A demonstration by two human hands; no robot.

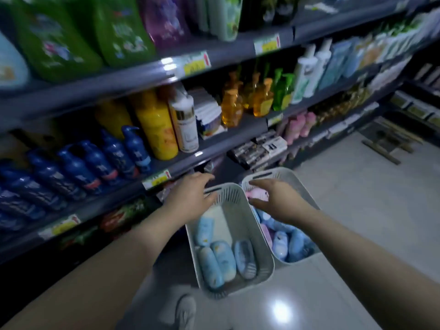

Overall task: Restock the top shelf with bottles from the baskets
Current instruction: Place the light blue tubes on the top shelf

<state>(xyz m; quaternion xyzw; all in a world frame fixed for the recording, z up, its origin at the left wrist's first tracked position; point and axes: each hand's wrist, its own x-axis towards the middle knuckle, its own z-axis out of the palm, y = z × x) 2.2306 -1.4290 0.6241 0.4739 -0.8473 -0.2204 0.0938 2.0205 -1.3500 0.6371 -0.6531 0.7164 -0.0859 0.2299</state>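
Hands: left hand [190, 194] open over the left basket [263, 258]; right hand [276, 198] open, reaching at a pink bottle [256, 193] in the right basket [269, 173] | Bottles: blue bottles [214, 263] lie in both baskets on the floor [357, 210] | Done: looks like not much | Left: lots to put up on the shelves [100, 91]

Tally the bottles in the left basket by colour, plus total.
blue bottles: 4
cream bottle: 1
Total in the left basket: 5
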